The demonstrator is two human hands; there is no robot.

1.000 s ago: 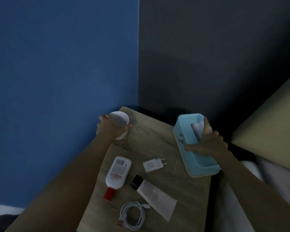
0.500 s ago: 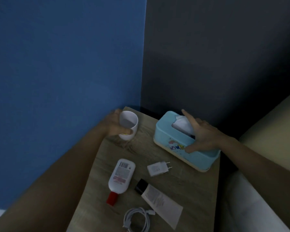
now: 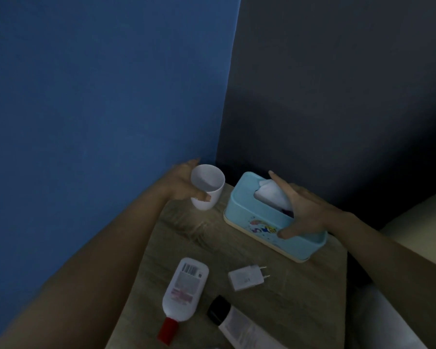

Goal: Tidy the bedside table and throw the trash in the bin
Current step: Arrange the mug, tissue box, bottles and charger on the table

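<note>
My left hand grips a white cup at the back left corner of the wooden bedside table. The cup stands upright on the table. My right hand lies over the top of a light blue tissue box, thumb on its front face, fingers by the white tissue sticking out of the slot. The box stands at the back right of the table, next to the cup.
A white bottle with a red cap, a white plug adapter and a white tube with a black cap lie nearer me. Blue wall on the left, dark wall behind. A bed lies to the right.
My right hand has turned the tissue box and slid it left, toward the back of the table beside the cup. My left hand has kept its hold on the cup.
</note>
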